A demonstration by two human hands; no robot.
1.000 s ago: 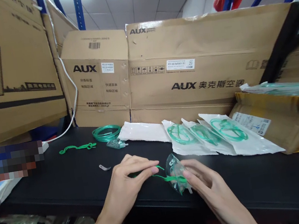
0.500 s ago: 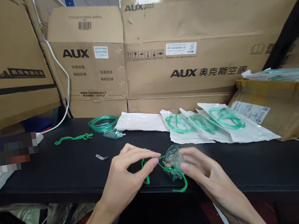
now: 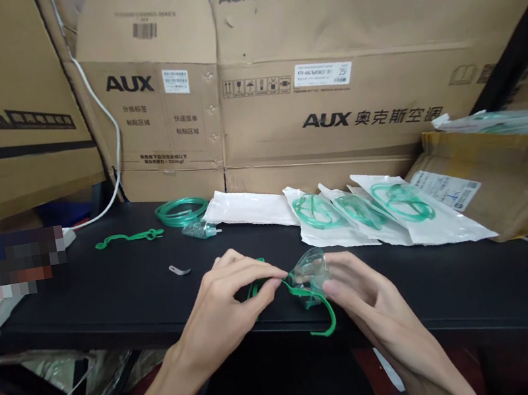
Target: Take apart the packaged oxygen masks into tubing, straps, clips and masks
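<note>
- We see the left hand (image 3: 221,304) closed in a fine pinch: thumb and forefinger press together on the green strap (image 3: 304,292), close to where it meets the clear mask (image 3: 311,269).
- The right hand (image 3: 380,312) grasps the mask itself with the fingertips at its right side. The palm stays off it, we think so that the soft shell is not squashed.
- The mask is lifted just above the near edge of the black table (image 3: 109,295), between both hands and close to the body. There the eyes can follow the small parts easily.
- The strap makes a loose loop that hangs under the mask toward the near side. Its other part curves behind the left fingers. A thin band like this seems to need such a fingertip pinch and not a full fist.
- Farther on the table, to the right, several sealed bags (image 3: 392,220) lie overlapped like fallen cards, each showing green tubing inside. A flat white bag (image 3: 250,207) lies just left of them.
- To the far left rest a coil of green tube (image 3: 182,210), a small clear part (image 3: 202,230) just beside it, and a second strap (image 3: 125,238). They lie apart from each other, so each can be picked up alone.
- A little metal clip (image 3: 179,270) lies alone, near the left hand.
- Big cardboard boxes (image 3: 342,31) stand like a wall behind the table.
</note>
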